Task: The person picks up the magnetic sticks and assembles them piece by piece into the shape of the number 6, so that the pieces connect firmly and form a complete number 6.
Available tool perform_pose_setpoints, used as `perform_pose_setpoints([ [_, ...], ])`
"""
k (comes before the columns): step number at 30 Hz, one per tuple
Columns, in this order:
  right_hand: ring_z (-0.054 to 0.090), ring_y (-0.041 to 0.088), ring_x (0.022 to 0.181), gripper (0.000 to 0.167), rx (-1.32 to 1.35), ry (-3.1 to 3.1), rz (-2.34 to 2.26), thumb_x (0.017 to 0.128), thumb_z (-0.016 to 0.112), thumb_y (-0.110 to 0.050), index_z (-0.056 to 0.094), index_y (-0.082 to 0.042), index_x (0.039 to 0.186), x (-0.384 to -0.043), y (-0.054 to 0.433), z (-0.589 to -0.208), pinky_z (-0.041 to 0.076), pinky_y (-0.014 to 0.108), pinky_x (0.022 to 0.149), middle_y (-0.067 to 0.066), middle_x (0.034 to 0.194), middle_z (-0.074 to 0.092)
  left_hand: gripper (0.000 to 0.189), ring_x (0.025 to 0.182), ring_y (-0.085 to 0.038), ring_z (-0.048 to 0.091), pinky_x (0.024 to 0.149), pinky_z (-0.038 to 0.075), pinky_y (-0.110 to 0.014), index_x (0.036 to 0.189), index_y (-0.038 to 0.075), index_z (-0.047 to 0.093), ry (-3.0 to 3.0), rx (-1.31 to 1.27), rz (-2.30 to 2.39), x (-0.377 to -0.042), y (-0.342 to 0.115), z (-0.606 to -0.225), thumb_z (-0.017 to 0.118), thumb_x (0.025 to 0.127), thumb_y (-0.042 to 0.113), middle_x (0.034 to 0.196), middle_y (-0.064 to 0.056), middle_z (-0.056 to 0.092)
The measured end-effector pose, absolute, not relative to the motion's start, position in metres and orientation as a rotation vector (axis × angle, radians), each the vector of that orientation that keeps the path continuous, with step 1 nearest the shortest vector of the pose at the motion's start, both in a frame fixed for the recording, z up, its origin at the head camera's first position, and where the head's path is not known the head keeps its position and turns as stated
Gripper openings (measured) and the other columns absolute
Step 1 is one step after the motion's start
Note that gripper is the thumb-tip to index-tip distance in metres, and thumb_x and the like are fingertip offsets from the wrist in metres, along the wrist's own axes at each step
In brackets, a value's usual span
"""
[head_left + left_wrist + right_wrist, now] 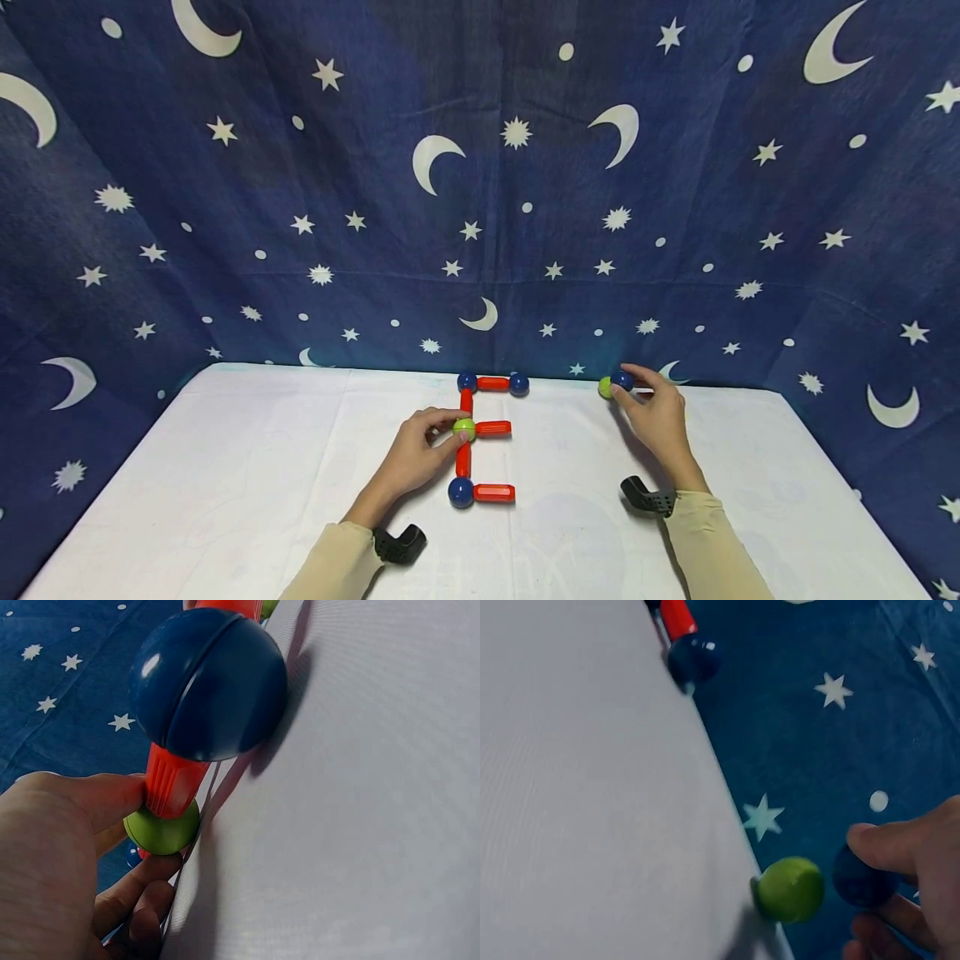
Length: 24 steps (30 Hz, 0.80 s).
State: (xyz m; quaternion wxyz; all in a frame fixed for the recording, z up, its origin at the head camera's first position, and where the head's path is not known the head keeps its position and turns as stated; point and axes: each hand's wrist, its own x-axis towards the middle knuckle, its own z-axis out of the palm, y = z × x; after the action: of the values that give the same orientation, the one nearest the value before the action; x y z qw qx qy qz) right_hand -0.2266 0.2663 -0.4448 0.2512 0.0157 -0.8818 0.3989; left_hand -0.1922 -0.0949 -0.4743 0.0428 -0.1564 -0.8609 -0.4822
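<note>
Risking, above all, a skewed or broken frame (463,461), laid out like an E around the middle of the tabletop (225,467), from any tug or twist by the left hand (415,450). Holding its middle green ball (464,428) there, pinched between thumb and fingertip. Likely weak at the bare right ends of the middle rod (492,428) and near rod (494,493): joined only on the left, so perhaps easily swung aside by a passing palm.

Pinching the right blue ball (622,381) in the fingers of the right hand (660,418), by the far edge, well right of the frame. Apt to slip or roll over that edge on a loose grip, being round and smooth. Same danger for the right green ball (605,387), just left of it, from a careless nudge; unable to tell about contact between the two.

Hanging beyond the far edge, a dark blue cloth (525,275), probably limiting room there. Reaching in from the near side, two sleeves (333,562), with black cameras (401,544) at the wrists, possibly liable to brush the near blue ball (461,492). Partly hidden behind the right hand, a small red piece (645,394), too covered to identify.
</note>
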Motion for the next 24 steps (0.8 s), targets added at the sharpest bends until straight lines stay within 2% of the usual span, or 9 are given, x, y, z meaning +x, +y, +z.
perform_pose_setpoints([
  [8, 0.067, 0.033, 0.100, 0.039, 0.177, -2.476, 1.154, 0.087, 0.080, -0.007, 0.069, 0.000, 0.124, -0.222, 0.253, -0.431, 0.054, 0.044, 0.084, 0.021, 0.115, 0.068, 0.026, 0.093, -0.013, 0.055, 0.085, 0.049, -0.036, 0.119, 0.021, 0.076, -2.623, -0.482, -1.472, -0.192, -0.095, -0.474, 0.075, 0.093, 0.023, 0.102, 0.011, 0.068],
  [14, 0.067, 0.030, 0.099, 0.040, 0.284, -2.513, 1.235, 0.087, 0.080, -0.006, 0.069, 0.000, 0.124, -0.219, 0.240, -0.425, 0.054, 0.031, 0.083, 0.018, 0.116, 0.068, 0.027, 0.093, -0.013, 0.055, 0.085, 0.049, -0.037, 0.119, 0.020, 0.076, -2.626, -0.480, -1.473, -0.192, -0.095, -0.474, 0.075, 0.093, 0.023, 0.101, 0.011, 0.067],
  [24, 0.066, 0.025, 0.095, 0.040, 0.437, -2.606, 1.262, 0.085, 0.083, -0.009, 0.071, -0.001, 0.122, -0.213, 0.216, -0.426, 0.056, 0.037, 0.082, 0.011, 0.109, 0.071, 0.027, 0.093, -0.013, 0.055, 0.085, 0.049, -0.036, 0.119, 0.020, 0.076, -2.623, -0.478, -1.472, -0.192, -0.095, -0.474, 0.075, 0.093, 0.022, 0.100, 0.011, 0.067],
])
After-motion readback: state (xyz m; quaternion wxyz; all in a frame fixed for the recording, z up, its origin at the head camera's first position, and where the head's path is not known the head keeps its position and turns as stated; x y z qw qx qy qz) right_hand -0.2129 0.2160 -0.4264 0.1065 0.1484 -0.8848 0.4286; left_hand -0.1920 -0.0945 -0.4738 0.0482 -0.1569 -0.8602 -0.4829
